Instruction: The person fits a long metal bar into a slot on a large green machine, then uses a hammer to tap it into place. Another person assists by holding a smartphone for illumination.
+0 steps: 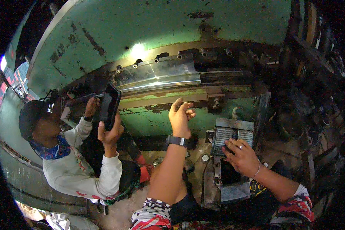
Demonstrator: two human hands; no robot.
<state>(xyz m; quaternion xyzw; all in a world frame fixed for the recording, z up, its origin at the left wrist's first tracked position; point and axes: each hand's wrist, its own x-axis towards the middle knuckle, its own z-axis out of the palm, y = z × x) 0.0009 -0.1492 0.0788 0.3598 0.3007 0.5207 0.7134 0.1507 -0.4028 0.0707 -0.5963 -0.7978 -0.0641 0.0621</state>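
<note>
My left hand, with a dark-banded watch on its wrist, is raised in front of the green machine. Its fingers are loosely bent and apart, and nothing shows in them. My right hand rests with spread fingers on the lower part of a grey metal box with a ribbed face; a ridged conduit leaves the box's top. Beyond my left hand, a shiny bent metal sheet lies along the machine's long bed, below a row of bolts.
At my left a person in a white long-sleeved top holds up a black phone; their other hand is by the bed. The green machine panel spans the back. Dark clutter fills the right. A small white cap lies near the box.
</note>
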